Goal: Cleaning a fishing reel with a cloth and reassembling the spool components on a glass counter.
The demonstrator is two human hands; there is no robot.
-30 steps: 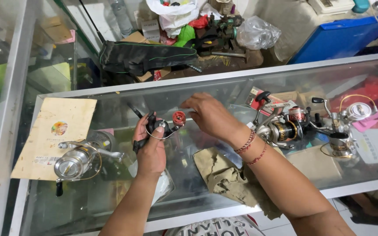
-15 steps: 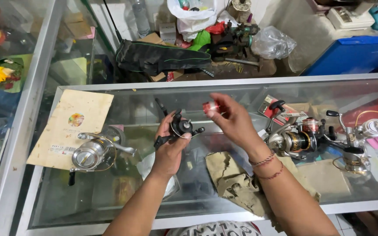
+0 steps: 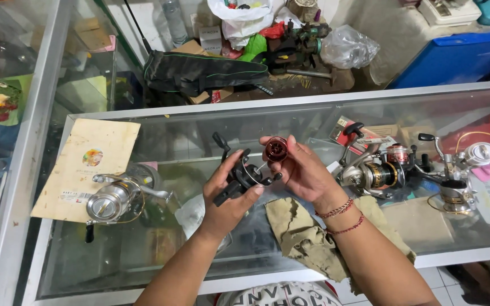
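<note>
My left hand (image 3: 226, 205) grips a black fishing reel body (image 3: 240, 175), its handle knob pointing up and away. My right hand (image 3: 301, 170) holds a small red spool (image 3: 276, 148) by its rim, lifted just above and to the right of the reel body, its open face toward me. Both hands hover over a glass display counter (image 3: 199, 122). A crumpled tan cloth (image 3: 304, 235) lies on the glass under my right wrist, which wears red bead bracelets.
A silver reel (image 3: 112, 199) sits on the glass at left beside a tan cardboard sheet (image 3: 89, 164). Several more reels (image 3: 381, 170) stand at right. Behind the counter lie a black bag (image 3: 199, 72), plastic bags and a blue box (image 3: 455, 56).
The red spool has come off the reel body; my right hand has lifted it up and apart. My left hand has kept hold of the black reel.
</note>
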